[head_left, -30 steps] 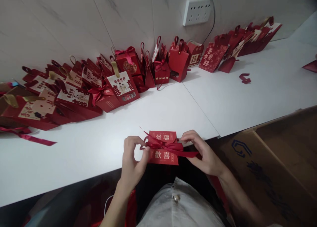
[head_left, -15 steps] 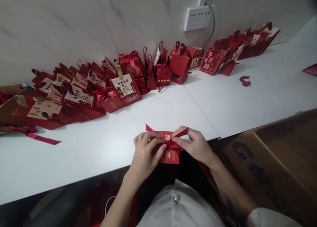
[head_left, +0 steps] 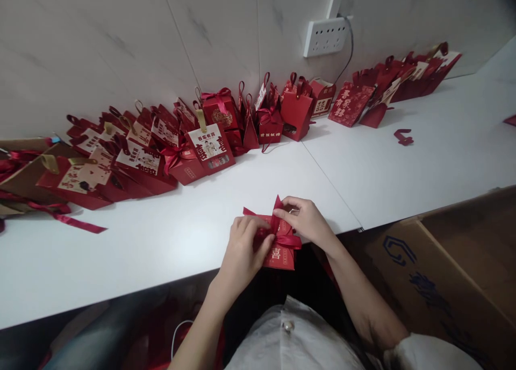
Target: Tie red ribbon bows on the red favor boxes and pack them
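Observation:
A red gift box (head_left: 282,259) with white and gold lettering lies at the front edge of the white table. A dark red satin ribbon (head_left: 291,242) is looped in a bow across its top. My left hand (head_left: 246,242) is closed at the bow's left side, thumb and fingers pinching the ribbon near the knot and partly hiding it. My right hand (head_left: 303,219) pinches an upright end of the ribbon between thumb and forefinger, just above the box. The underside of the box is hidden.
Several red gift boxes (head_left: 212,149) with handles and bows line the wall along the white table (head_left: 161,241). A small red ribbon piece (head_left: 403,137) lies on the right. A power strip (head_left: 325,37) hangs on the wall. A cardboard box (head_left: 419,262) stands below the table's right side.
My right hand has shifted slightly up and left, and the ribbon end in it now points upward. A ribbon loop shows on the right. My left hand stays at the knot.

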### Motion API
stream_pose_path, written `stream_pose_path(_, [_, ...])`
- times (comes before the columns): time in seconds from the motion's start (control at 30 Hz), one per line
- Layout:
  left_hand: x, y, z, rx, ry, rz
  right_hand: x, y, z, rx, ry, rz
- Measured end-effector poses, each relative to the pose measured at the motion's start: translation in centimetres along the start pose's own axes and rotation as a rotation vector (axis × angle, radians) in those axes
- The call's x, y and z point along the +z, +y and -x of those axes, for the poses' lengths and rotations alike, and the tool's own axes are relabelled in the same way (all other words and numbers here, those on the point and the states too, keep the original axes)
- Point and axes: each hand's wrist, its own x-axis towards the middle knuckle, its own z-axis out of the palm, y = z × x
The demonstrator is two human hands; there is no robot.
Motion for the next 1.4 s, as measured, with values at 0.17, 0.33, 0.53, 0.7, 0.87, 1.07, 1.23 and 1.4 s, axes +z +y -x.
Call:
stream_pose_path(0.17, [-0.1, 0.2, 0.0, 0.11, -0.027, -0.078, -0.4, 0.5, -1.2, 0.095, -0.135, -0.085])
stream_pose_path(0.33, [-0.1, 0.2, 0.0, 0.132, -0.024, -0.105, -0.6, 0.1, -2.3, 0.111, -0.243, -0.055])
stream_pose_path(0.53, [0.0, 0.1, 0.0, 0.13, -0.022, -0.101, 0.4, -1.5, -4.6, -0.097, -0.194, 0.167])
stream_pose_path(0.7, [0.1, 0.2, 0.0, 0.128, -0.013, -0.099, 1.7, -2.5, -6.5, 0.011, -0.627, 0.225])
stream_pose_path(0.87, [0.1, 0.1, 0.1, 0.126, -0.008, -0.104, 1.4, -1.8, -5.7, 0.045, -0.527, -0.047])
stream_pose_path(1.07, [0.2, 0.0, 0.2, 0.113, 0.0, -0.133, 0.2, -0.6, -3.5, 0.128, -0.292, -0.09])
stream_pose_path(1.23, [0.1, -0.1, 0.1, 0.132, -0.029, -0.159, 0.5, 0.4, -3.5, 0.227, -0.306, -0.278])
stream_pose_path(1.4, [-0.1, -0.3, -0.1, 0.115, -0.087, -0.17, 0.9, 1.3, -3.6, 0.264, -0.396, -0.382])
